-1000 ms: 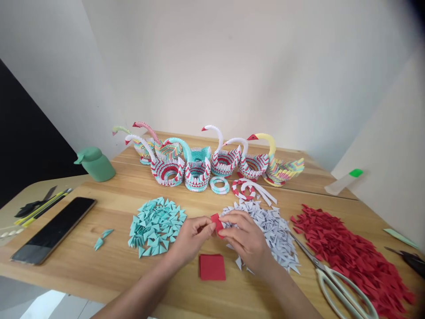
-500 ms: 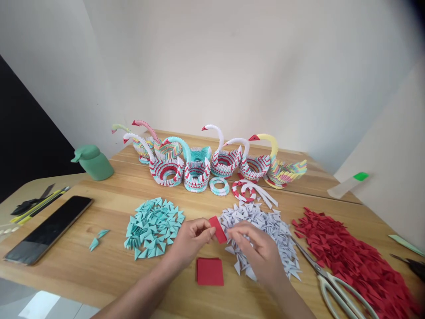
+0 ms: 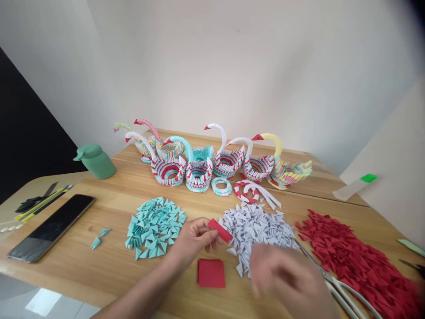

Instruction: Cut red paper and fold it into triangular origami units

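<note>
My left hand (image 3: 198, 237) pinches a narrow folded strip of red paper (image 3: 219, 230) between thumb and fingers, above the wooden table. Lower and to the right, my right hand (image 3: 282, 274) is smeared by motion, so its fingers cannot be made out. It passes in front of a pile of white folded paper triangles (image 3: 255, 226). A small stack of red paper squares (image 3: 211, 273) lies below the left hand. To the left of that hand spreads a pile of teal paper triangles (image 3: 156, 228), and a larger red triangle pile (image 3: 352, 261) is at the right.
Several folded-paper swans (image 3: 199, 173) stand along the back, with paper rings (image 3: 222, 186) before them. Scissors (image 3: 341, 290) lie by the red pile. A phone (image 3: 51, 228) and a green jug (image 3: 96, 161) are at left, a green-capped glue tube (image 3: 353, 188) at right.
My right hand has left the red paper and moved down and right. The paper, still in my left hand, now looks narrower and is tilted differently. The view has shifted slightly.
</note>
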`<state>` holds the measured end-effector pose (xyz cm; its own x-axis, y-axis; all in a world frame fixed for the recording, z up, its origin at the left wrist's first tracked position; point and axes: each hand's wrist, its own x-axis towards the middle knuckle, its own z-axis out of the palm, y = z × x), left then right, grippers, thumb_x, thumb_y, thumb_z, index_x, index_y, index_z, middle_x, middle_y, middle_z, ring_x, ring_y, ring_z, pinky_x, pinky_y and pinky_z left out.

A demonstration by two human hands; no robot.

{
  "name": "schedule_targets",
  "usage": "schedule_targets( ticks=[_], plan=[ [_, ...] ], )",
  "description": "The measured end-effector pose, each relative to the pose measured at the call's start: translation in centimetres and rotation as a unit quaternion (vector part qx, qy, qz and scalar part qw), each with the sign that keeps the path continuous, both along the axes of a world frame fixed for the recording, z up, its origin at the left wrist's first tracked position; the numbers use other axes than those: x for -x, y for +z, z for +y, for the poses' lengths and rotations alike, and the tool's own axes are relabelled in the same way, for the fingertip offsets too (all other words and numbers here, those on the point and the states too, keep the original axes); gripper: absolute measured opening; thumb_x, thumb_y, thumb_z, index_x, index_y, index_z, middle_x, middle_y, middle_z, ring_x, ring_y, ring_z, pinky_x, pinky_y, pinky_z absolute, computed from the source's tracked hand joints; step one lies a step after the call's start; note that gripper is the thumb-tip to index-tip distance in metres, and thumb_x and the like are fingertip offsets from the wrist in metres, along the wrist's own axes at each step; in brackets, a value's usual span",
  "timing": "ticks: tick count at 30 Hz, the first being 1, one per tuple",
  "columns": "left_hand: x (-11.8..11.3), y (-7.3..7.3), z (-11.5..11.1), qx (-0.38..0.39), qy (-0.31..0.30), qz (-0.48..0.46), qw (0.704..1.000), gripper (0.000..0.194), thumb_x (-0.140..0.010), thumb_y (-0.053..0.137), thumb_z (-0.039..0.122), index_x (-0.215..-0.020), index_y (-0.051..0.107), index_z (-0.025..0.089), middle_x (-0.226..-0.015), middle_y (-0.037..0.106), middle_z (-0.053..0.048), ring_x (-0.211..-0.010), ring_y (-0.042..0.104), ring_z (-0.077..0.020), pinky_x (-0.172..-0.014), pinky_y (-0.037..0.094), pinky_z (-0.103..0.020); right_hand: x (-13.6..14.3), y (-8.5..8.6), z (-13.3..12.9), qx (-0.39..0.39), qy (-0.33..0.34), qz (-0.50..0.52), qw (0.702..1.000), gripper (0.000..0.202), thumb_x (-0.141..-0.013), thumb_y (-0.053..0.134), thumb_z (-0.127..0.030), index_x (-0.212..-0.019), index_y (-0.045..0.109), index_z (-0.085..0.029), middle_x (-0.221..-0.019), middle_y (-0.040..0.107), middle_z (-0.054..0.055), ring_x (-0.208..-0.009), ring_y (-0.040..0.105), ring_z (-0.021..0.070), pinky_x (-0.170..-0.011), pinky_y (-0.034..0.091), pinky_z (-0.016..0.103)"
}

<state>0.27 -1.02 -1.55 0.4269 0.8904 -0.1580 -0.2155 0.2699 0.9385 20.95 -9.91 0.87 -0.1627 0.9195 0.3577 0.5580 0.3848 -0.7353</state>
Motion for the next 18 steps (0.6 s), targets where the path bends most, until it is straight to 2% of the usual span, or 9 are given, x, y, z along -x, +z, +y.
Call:
schedule_targets(
  ticks=[2, 3, 5, 7, 9, 11, 15, 18],
  plan=[
    [-0.1, -0.1, 0.0, 0.000, 0.001, -0.007, 1.000, 0.044, -0.064, 0.077, 0.052, -0.072, 0.059, 0.013, -0.065, 0.070, -0.006, -0.051, 0.054, -0.0102, -0.050, 0.042, -0.022, 1.3, 0.4, 3.5, 0.025, -0.026, 0.030, 0.999, 0.023, -0.093, 0.053, -0.034, -0.079, 0.064, -0.021, -0.076, 0.066, 0.002, -0.068, 0.062, 0.0164, -0.062, 0.052, 0.028],
    [-0.1, -0.2, 0.0, 0.001, 0.002, -0.009, 1.000, 0.044, -0.064, 0.077, 0.052, -0.072, 0.059, 0.013, -0.065, 0.070, -0.006, -0.051, 0.055, -0.0106, -0.049, 0.042, -0.022, 1.9, 0.3, 4.8, 0.039, -0.038, 0.046, 0.997, 0.021, -0.091, 0.055, -0.036, -0.079, 0.064, -0.021, -0.074, 0.066, 0.002, -0.068, 0.062, 0.0173, -0.061, 0.052, 0.028],
    [-0.2, -0.3, -0.1, 0.001, 0.004, -0.012, 1.000, 0.044, -0.064, 0.078, 0.052, -0.072, 0.059, 0.013, -0.063, 0.068, -0.005, -0.051, 0.055, -0.0104, -0.049, 0.041, -0.021, 2.8, -0.3, 6.0, 0.068, -0.049, 0.064, 0.994, 0.018, -0.085, 0.061, -0.037, -0.093, 0.066, -0.022, -0.084, 0.068, 0.003, -0.074, 0.062, 0.0191, -0.064, 0.051, 0.029],
    [-0.3, -0.4, -0.2, -0.002, 0.003, -0.012, 1.000, 0.043, -0.064, 0.078, 0.052, -0.071, 0.059, 0.013, -0.059, 0.064, -0.002, -0.051, 0.053, -0.0096, -0.050, 0.040, -0.021, 3.4, -1.0, 6.1, 0.096, -0.044, 0.060, 0.993, 0.020, -0.082, 0.064, -0.037, -0.095, 0.067, -0.021, -0.084, 0.068, 0.002, -0.073, 0.061, 0.0182, -0.064, 0.050, 0.028],
    [-0.4, -0.5, -0.3, -0.005, -0.002, -0.005, 1.000, 0.044, -0.064, 0.077, 0.053, -0.070, 0.059, 0.013, -0.058, 0.061, -0.001, -0.051, 0.051, -0.0093, -0.050, 0.040, -0.021, 3.7, -1.4, 5.7, 0.117, -0.046, 0.055, 0.991, 0.018, -0.085, 0.061, -0.037, -0.079, 0.066, -0.021, -0.072, 0.065, 0.001, -0.065, 0.057, 0.0159, -0.062, 0.048, 0.027],
    [-0.4, -0.6, -0.4, -0.016, 0.007, 0.009, 1.000, 0.043, -0.066, 0.075, 0.054, -0.071, 0.060, 0.014, -0.060, 0.059, -0.001, -0.052, 0.050, -0.0095, -0.050, 0.040, -0.021, 3.8, -1.7, 5.5, 0.125, -0.051, 0.053, 0.989, 0.025, -0.087, 0.058, -0.037, -0.068, 0.062, -0.020, -0.064, 0.060, 0.000, -0.060, 0.053, 0.0145, -0.058, 0.045, 0.025],
    [-0.2, -0.6, -0.3, -0.048, 0.040, 0.045, 0.997, 0.039, -0.069, 0.073, 0.050, -0.078, 0.067, 0.013, -0.065, 0.058, -0.001, -0.057, 0.044, -0.0097, -0.050, 0.036, -0.020, 3.8, -1.8, 5.6, 0.128, -0.046, 0.049, 0.989, 0.024, -0.088, 0.058, -0.037, -0.070, 0.061, -0.021, -0.064, 0.058, -0.001, -0.060, 0.052, 0.0141, -0.055, 0.044, 0.024],
    [-0.1, -0.5, -0.2, -0.048, 0.044, 0.058, 0.996, 0.038, -0.068, 0.074, 0.049, -0.074, 0.068, 0.013, -0.060, 0.054, 0.001, -0.054, 0.040, -0.0089, -0.050, 0.033, -0.021, 3.8, -1.8, 5.7, 0.116, -0.040, 0.043, 0.992, 0.025, -0.088, 0.057, -0.036, -0.069, 0.061, -0.021, -0.065, 0.059, -0.001, -0.060, 0.054, 0.0142, -0.057, 0.044, 0.025]
  ],
)
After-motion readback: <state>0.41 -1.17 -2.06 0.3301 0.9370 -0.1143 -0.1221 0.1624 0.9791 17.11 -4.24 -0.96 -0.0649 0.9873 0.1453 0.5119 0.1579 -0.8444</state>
